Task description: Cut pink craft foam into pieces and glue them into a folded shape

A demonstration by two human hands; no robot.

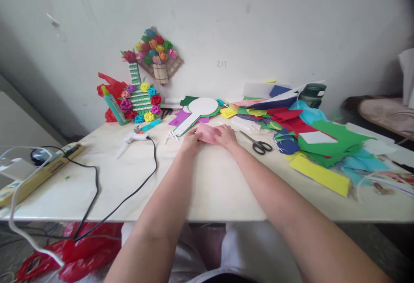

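Note:
A small sheet of pink paper is between my hands at the middle of the table. My left hand is closed on its left edge, the thumb over the top. At the right edge, my right hand grips the same sheet with bent fingers. Just behind lies a white paddle-shaped cutout with a green border, on top of purple paper. Black-handled scissors rest to the right of my right hand.
A white glue gun with a black cord lies left, near a power strip and a green glue bottle. Paper-flower crafts stand against the wall. Coloured paper sheets and a dark bottle fill the right side.

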